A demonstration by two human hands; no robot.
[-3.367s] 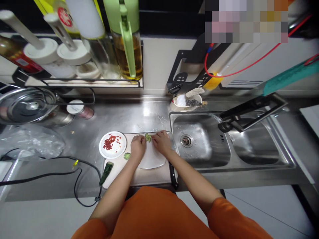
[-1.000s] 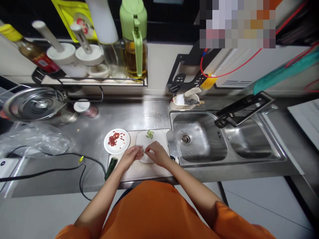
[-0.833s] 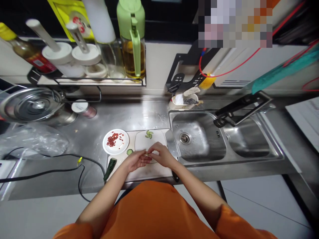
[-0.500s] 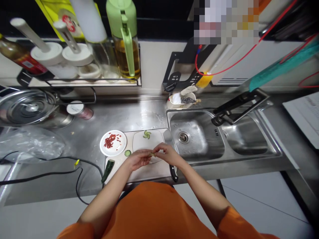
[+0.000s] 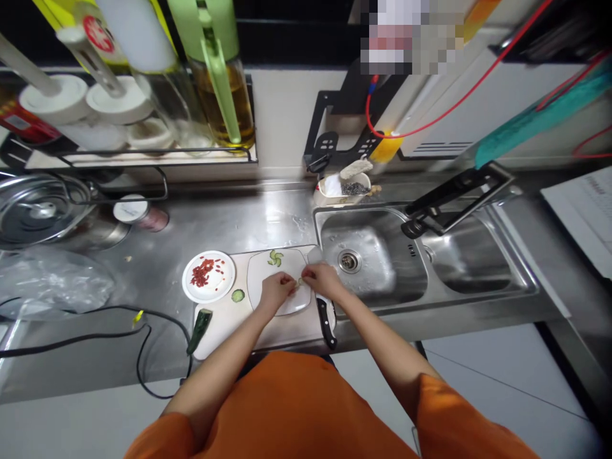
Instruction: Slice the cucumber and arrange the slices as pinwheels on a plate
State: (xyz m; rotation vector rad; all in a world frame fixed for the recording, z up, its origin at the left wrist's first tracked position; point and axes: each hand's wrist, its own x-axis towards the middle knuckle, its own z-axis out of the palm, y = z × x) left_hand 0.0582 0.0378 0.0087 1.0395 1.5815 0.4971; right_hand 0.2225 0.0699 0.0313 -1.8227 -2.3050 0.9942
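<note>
Over the right side of a white square plate (image 5: pixel 258 280), my left hand (image 5: pixel 277 292) and my right hand (image 5: pixel 323 280) are closed in pinches, fingertips close together. Between them is a small thin pale piece (image 5: pixel 299 282), apparently a cucumber slice; its outline is blurred. Several cucumber slices (image 5: pixel 275 258) lie fanned near the plate's far edge. The plate rests on a cutting board (image 5: pixel 222 328). Left of it on the board are one cucumber round (image 5: pixel 238 296) and a cut cucumber piece (image 5: pixel 199 330). A black-handled knife (image 5: pixel 327 324) lies at the board's right, partly hidden by my right hand.
A white plate of red pieces (image 5: pixel 229 280) sits at the board's left. The double sink (image 5: pixel 377 255) is to the right, with a black faucet (image 5: pixel 444 201). Cables (image 5: pixel 157 309) and a plastic bag (image 5: pixel 52 280) lie left. A seasoning rack (image 5: pixel 153 155) stands behind.
My hands have moved slightly apart and rightward over the plate, still pinching, with the pale piece between them now more visible. The whole view has shifted a little.
</note>
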